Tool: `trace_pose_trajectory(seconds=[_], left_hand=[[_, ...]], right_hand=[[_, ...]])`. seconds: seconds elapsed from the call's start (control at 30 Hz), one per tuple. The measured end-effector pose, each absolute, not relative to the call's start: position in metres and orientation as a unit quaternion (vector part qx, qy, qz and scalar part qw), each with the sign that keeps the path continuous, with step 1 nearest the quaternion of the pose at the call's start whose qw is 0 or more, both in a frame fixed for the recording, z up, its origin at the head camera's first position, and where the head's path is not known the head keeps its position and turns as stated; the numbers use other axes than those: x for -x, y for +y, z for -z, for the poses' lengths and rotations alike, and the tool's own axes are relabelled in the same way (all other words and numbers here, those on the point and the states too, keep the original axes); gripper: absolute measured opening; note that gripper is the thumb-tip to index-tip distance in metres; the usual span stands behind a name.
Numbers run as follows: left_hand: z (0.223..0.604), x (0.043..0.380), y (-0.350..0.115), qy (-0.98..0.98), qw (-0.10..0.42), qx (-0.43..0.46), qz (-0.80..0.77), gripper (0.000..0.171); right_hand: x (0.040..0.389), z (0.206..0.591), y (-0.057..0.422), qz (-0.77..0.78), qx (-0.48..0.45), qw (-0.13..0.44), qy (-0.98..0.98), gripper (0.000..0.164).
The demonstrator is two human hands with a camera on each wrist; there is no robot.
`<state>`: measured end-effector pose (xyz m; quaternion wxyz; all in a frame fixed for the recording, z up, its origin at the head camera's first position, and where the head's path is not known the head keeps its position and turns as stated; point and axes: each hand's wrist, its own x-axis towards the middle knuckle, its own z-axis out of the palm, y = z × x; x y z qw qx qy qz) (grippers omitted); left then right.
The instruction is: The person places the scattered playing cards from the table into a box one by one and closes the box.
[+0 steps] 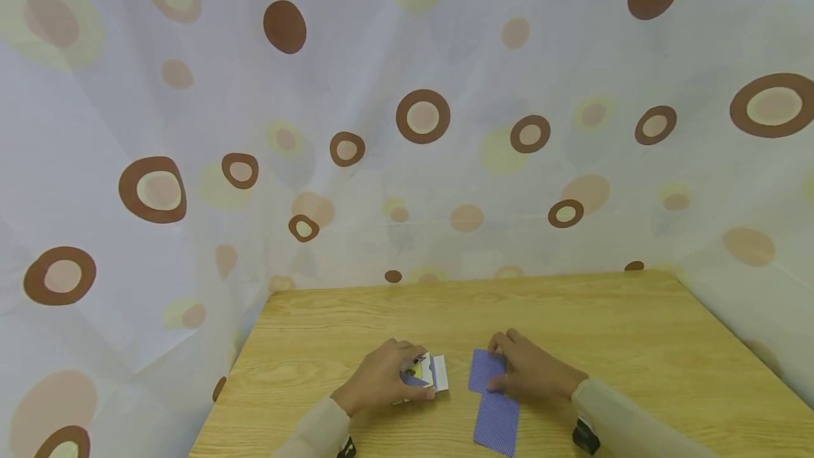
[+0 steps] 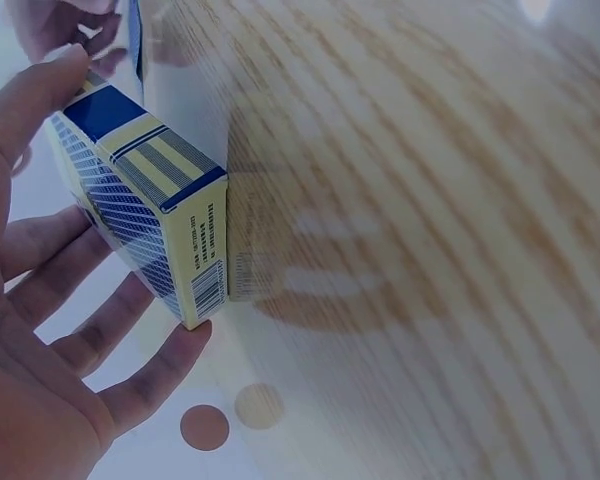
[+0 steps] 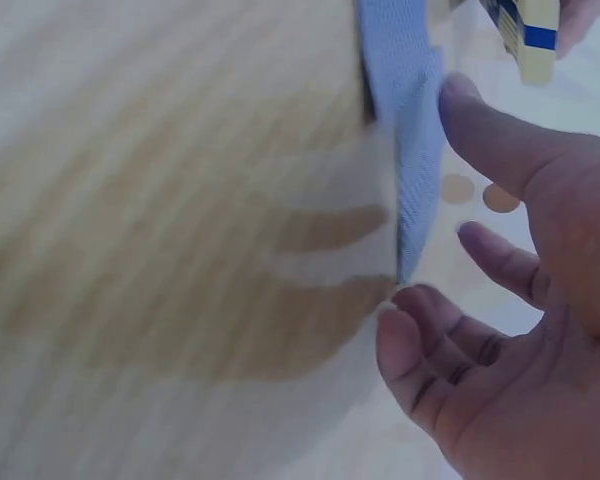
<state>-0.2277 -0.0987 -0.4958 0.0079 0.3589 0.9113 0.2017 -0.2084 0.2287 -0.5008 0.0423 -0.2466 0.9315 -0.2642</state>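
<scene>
My left hand (image 1: 384,373) holds a playing-card box (image 2: 140,190), thumb along one edge and fingers curled about the opposite one. The box is tilted, with its white end flap (image 1: 440,373) folded out to the right. To its right, blue patterned playing cards (image 1: 496,423) lie face down in two offset, overlapping parts. My right hand (image 1: 534,370) spans the farther cards (image 3: 420,170), thumb at their near end and bent fingertips at their far end. The right palm stays off the cards.
A wooden table (image 1: 585,309) carries everything. Behind it and along both sides hangs a pale sheet (image 1: 445,175) with brown, peach and yellow circles. Dark straps (image 1: 585,437) sit by both sleeve cuffs.
</scene>
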Motion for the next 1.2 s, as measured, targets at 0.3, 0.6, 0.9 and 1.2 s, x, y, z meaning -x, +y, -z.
trace_pose_trajectory(seconds=[0.3, 0.6, 0.9, 1.2], left_hand=[[0.496, 0.228, -0.098, 0.912, 0.007, -0.359, -0.2, 0.081], [0.495, 0.227, -0.098, 0.911, 0.002, -0.362, -0.198, 0.08], [0.494, 0.227, -0.098, 0.912, 0.002, -0.359, -0.198, 0.079], [0.494, 0.228, -0.1, 0.912, 0.006, -0.361, -0.196, 0.082]], right_hand=[[0.214, 0.496, 0.221, 0.258, 0.227, 0.062, 0.937, 0.078], [0.21, 0.489, 0.218, 0.258, 0.191, 0.062, 0.945, 0.068], [0.223, 0.483, 0.226, 0.231, 0.308, 0.091, 0.918, 0.069], [0.228, 0.481, 0.229, 0.225, 0.329, 0.152, 0.905, 0.074]])
